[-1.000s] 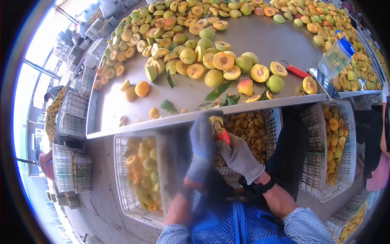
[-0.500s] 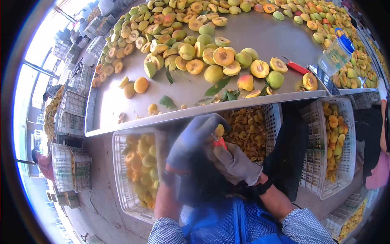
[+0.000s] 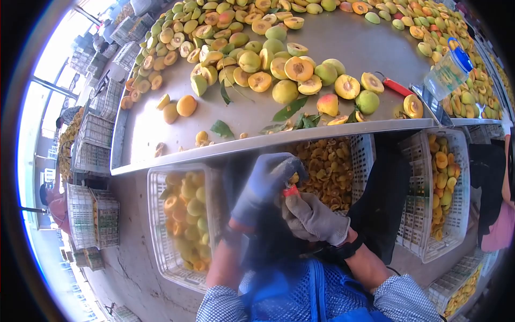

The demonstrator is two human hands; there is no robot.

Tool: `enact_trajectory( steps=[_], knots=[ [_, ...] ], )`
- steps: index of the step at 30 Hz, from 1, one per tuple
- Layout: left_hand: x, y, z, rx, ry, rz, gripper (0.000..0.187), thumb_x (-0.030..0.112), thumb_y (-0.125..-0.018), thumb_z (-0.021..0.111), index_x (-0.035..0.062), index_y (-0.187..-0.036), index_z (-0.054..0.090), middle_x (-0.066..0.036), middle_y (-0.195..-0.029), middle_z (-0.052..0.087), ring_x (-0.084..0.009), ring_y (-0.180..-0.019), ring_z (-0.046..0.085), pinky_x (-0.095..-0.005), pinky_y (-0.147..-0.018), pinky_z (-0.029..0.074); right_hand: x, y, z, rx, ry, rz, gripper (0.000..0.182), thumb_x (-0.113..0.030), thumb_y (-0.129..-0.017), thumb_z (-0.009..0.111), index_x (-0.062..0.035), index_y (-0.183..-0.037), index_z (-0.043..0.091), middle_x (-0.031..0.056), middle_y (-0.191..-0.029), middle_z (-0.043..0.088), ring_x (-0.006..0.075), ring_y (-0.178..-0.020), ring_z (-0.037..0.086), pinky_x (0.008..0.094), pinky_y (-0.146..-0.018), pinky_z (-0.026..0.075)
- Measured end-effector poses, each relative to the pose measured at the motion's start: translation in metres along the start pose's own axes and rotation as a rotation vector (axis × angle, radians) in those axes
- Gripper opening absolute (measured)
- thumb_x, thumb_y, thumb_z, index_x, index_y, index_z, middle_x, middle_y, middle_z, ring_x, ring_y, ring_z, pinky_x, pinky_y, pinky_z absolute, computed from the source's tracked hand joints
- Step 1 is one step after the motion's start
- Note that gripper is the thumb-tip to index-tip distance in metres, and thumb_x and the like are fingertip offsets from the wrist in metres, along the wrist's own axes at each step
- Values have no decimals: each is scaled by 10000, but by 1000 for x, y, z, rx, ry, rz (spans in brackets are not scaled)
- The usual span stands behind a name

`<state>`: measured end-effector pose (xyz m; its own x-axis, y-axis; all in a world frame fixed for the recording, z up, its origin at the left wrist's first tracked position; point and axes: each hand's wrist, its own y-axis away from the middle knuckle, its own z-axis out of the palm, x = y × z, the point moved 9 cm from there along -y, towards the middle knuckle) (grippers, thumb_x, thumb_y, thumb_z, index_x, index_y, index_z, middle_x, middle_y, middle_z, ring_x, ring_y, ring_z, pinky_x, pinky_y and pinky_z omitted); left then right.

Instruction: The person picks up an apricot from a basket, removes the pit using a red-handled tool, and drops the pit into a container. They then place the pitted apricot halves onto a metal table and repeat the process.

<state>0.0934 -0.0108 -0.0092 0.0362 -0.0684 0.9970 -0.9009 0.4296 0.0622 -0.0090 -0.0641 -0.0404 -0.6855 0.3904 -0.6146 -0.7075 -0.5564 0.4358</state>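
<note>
No words, numbers, brands or signs are showing legibly anywhere; the bottle (image 3: 444, 80) and the plastic crates (image 3: 412, 196) are bearing no lettering that can be read.

Below the tabletop's near edge (image 3: 241, 146), the left hand (image 3: 266, 180) blurs; the right hand (image 3: 315, 217) mostly hides a red handle (image 3: 290, 190)

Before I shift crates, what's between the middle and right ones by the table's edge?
In the head view, a black trouser leg lies between the middle crate and the right crate.
</note>
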Motion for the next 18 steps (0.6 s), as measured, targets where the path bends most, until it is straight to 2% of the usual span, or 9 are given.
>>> enact_trajectory(
  steps=[1, 5, 8, 10, 11, 12, 14, 16, 18],
  knots=[
    [-6, 1, 6, -100, 82, -60, 284, 233, -927, 546, -26, -880, 655, -6, -754, 621, -76, -684, 542, -222, -639, 443, 3, 0, 0, -9, 5, 8, 406, -462, -984, 434, -82, -855, 499, -42, -562, 400, 49, -403, 345, 215, -374, 260],
    [-3, 2, 13, -192, 60, -173, 293, 250, -918, 557, -18, -855, 657, -5, -732, 618, -71, -666, 524, -217, -619, 426, 10, 0, 1, -12, -44, 8, 410, -458, -989, 423, -82, -841, 496, -46, -540, 379, 60, -384, 320, 230, -379, 246],
    [4, -1, 14, -96, -132, -65, 308, 263, -906, 568, -24, -838, 659, -8, -724, 615, -71, -668, 522, -218, -615, 426, 12, 0, 9, -127, -285, 9, 418, -462, -988, 424, -82, -829, 495, -45, -540, 375, 64, -384, 312, 235, -385, 238],
    [4, 1, 6, 34, -33, 28, 208, 124, -906, 561, -41, -827, 660, -31, -737, 634, -75, -700, 522, -250, -678, 457, 14, -1, 6, -129, -278, 22, 424, -471, -983, 431, -83, -823, 495, -44, -543, 376, 63, -386, 312, 232, -384, 238],
    [3, 3, 5, 34, -33, 28, 208, 124, -906, 561, -41, -827, 660, -31, -737, 634, -75, -700, 522, -250, -678, 457, 15, -2, 6, -132, -269, 33, 431, -480, -978, 437, -84, -818, 494, -43, -547, 377, 61, -387, 313, 229, -384, 239],
    [0, 3, 6, -11, -29, -19, 226, 157, -908, 569, -40, -842, 659, -37, -751, 636, -82, -714, 530, -250, -686, 459, 12, -2, 6, -131, -269, 33, 431, -480, -978, 437, -84, -818, 494, -43, -547, 377, 61, -387, 313, 229, -384, 239],
    [-8, 7, 2, -54, -19, -73, 248, 189, -911, 577, -38, -857, 659, -42, -766, 638, -89, -728, 538, -250, -695, 460, 5, -1, -7, 33, 212, -24, 435, -489, -971, 448, -87, -811, 495, -43, -550, 376, 56, -393, 319, 224, -380, 241],
    [-12, 8, 13, -306, 111, -118, 304, 264, -905, 591, -33, -900, 656, -52, -802, 635, -115, -766, 559, -250, -707, 458, 9, 1, -5, -7, 113, 13, 434, -488, -970, 451, -86, -811, 494, -42, -553, 379, 54, -397, 323, 221, -379, 242],
    [-7, 10, 15, -314, 234, -105, 331, 294, -900, 596, -32, -910, 652, -51, -814, 631, -123, -781, 564, -247, -712, 456, 13, 3, -6, -40, 6, 50, 433, -487, -969, 454, -85, -811, 493, -42, -556, 382, 52, -401, 327, 219, -377, 244]
  ],
)
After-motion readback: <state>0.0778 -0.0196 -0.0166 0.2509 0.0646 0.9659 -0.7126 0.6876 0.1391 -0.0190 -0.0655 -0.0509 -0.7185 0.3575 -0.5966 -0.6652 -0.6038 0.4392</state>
